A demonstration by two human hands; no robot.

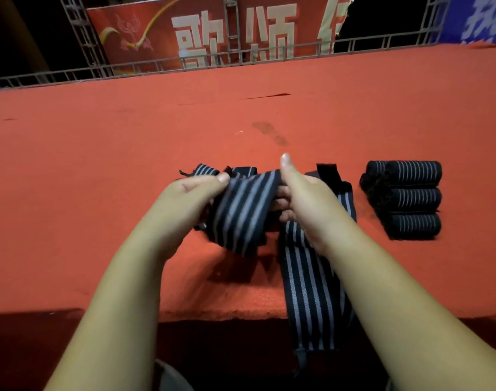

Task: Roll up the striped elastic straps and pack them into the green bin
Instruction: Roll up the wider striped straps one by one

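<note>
Strong light from above floods the carpet [100, 170] and pushes its red toward orange, while everything behind the railing [156, 64] sinks into black. The strap [241, 215] throws a hard, dark shadow on the carpet just beneath it. The 3 rolls [410, 198] are almost black, with fuzzy edges. The banner [213, 29] looks soft and slightly washed out. Wide-angle distortion curves the railing and the carpet's far edge. The forearms [122, 292] are soft near the bottom.

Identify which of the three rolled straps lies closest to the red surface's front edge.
The lowest roll in view; the middle roll and far roll sit behind it, farther back.
</note>
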